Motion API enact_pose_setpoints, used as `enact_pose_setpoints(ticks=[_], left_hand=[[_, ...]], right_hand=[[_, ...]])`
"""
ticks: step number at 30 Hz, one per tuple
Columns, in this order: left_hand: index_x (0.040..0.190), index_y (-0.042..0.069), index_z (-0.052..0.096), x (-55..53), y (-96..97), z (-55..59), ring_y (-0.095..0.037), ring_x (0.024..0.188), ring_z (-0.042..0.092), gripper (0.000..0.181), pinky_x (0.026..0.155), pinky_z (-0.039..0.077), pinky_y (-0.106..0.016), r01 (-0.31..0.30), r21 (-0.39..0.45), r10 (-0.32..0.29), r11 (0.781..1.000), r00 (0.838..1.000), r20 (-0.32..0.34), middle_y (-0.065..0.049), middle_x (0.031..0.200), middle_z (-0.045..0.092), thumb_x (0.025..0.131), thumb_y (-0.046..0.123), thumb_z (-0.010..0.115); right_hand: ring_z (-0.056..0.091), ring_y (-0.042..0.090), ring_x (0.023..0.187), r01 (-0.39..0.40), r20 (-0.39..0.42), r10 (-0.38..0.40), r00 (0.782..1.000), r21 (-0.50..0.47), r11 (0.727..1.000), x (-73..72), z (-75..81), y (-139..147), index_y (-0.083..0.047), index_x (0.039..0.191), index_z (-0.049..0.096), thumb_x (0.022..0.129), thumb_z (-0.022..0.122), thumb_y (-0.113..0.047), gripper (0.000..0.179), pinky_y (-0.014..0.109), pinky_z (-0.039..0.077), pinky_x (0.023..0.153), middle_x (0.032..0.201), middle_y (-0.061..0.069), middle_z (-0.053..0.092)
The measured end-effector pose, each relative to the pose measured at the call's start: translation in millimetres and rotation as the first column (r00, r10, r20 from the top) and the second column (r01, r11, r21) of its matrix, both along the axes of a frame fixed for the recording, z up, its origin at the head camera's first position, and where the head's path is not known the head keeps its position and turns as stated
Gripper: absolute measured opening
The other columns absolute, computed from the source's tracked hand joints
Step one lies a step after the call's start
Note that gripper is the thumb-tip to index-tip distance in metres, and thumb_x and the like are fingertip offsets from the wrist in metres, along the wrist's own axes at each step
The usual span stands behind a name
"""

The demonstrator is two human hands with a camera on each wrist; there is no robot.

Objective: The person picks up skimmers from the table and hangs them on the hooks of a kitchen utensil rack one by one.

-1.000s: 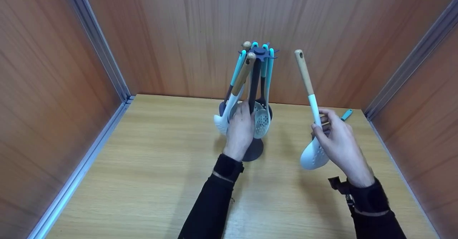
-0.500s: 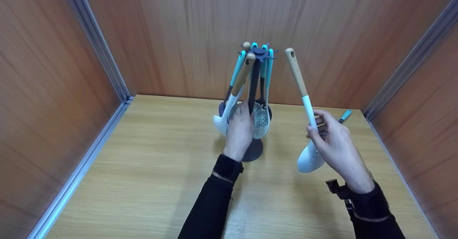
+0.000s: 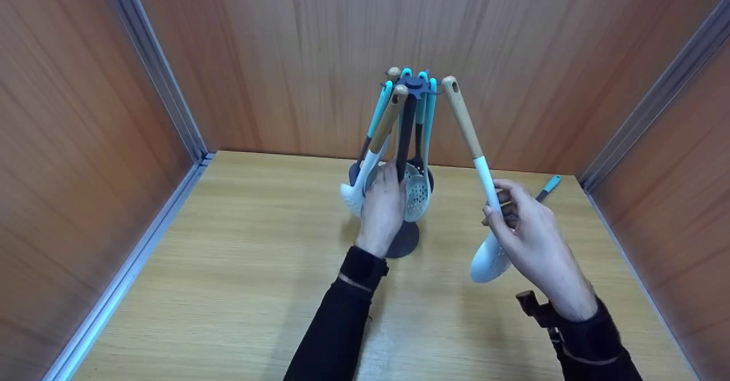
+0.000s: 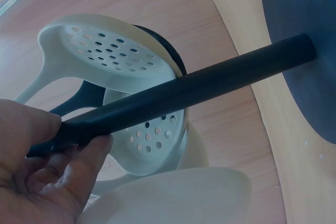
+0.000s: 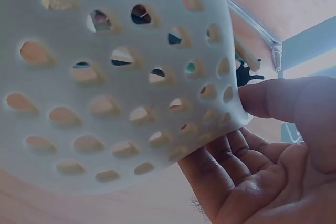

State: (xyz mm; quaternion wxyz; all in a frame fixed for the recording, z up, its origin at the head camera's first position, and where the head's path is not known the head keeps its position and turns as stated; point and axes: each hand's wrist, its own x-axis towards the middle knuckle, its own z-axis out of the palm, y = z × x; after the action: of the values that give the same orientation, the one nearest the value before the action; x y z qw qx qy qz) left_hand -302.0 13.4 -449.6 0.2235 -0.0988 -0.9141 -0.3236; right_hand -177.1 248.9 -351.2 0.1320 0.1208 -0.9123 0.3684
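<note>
My left hand (image 3: pixel 383 210) grips the dark post (image 4: pixel 220 85) of a utensil stand, thumb on one side and fingers on the other. Several utensils hang around the post, among them a wooden-handled white utensil (image 3: pixel 388 116) at the front and a perforated skimmer (image 3: pixel 417 198) with a turquoise handle. To the right of the stand, my right hand (image 3: pixel 527 227) pinches a white skimmer (image 3: pixel 489 260) by its neck, just above the bowl. Its wooden handle (image 3: pixel 463 118) points up and leans left, the end beside the stand's hooked top (image 3: pixel 414 84). Holes fill the bowl (image 5: pixel 105 87) in the right wrist view.
The stand's round dark base (image 3: pixel 403 241) rests on the wooden table (image 3: pixel 228 267). Behind my right hand lies another utensil with a turquoise handle (image 3: pixel 551 183), partly hidden. Wood panels with metal edge strips (image 3: pixel 131 267) enclose the table at the back and both sides.
My right hand has moved slightly left and toward me with the skimmer. The skimmer's handle end has swung left to the stand's top. My left hand stays on the post.
</note>
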Motion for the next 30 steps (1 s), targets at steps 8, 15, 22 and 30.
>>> enact_pose_setpoints(ticks=[8,15,22,30], left_hand=[[0.157,-0.002,0.057,-0.6,0.0,-1.7,-0.033,0.121,0.083,0.039,0.101,0.072,-0.045,0.005,0.006,-0.005,1.0,1.0,-0.024,-0.02,0.139,0.076,0.122,0.016,0.064],[0.157,-0.005,0.056,-1.1,0.9,-2.4,-0.036,0.117,0.084,0.04,0.096,0.073,-0.048,0.007,-0.001,-0.007,1.0,0.999,-0.042,-0.023,0.138,0.076,0.122,0.014,0.063],[0.155,-0.002,0.058,-1.7,1.1,-1.8,-0.033,0.112,0.085,0.038,0.091,0.074,-0.044,-0.002,0.002,0.002,1.0,1.0,-0.024,-0.02,0.136,0.077,0.121,0.014,0.065],[0.155,-0.002,0.057,-0.9,0.5,-1.5,-0.033,0.115,0.085,0.038,0.094,0.073,-0.045,0.007,0.013,-0.007,1.0,1.0,-0.017,-0.02,0.137,0.076,0.121,0.014,0.065]], right_hand=[[0.083,0.025,0.106,-0.008,-0.003,0.008,1.0,0.016,1.0,2.8,1.7,-4.4,0.0,0.16,0.059,0.119,0.067,-0.007,0.043,0.028,0.069,0.096,0.122,0.014,0.078],[0.083,0.024,0.104,-0.013,-0.021,0.013,1.0,0.007,1.0,1.3,-0.4,-5.8,-0.001,0.159,0.062,0.118,0.069,-0.009,0.043,0.025,0.069,0.093,0.118,0.013,0.081],[0.084,0.026,0.106,-0.013,0.008,0.013,1.0,0.025,1.0,-1.3,-1.0,-7.2,-0.001,0.161,0.059,0.12,0.067,-0.011,0.044,0.037,0.071,0.097,0.12,0.014,0.081],[0.083,0.026,0.107,-0.017,0.017,0.016,1.0,0.022,1.0,-5.7,-4.2,-9.8,0.001,0.162,0.058,0.12,0.067,-0.011,0.045,0.043,0.072,0.099,0.125,0.017,0.078]])
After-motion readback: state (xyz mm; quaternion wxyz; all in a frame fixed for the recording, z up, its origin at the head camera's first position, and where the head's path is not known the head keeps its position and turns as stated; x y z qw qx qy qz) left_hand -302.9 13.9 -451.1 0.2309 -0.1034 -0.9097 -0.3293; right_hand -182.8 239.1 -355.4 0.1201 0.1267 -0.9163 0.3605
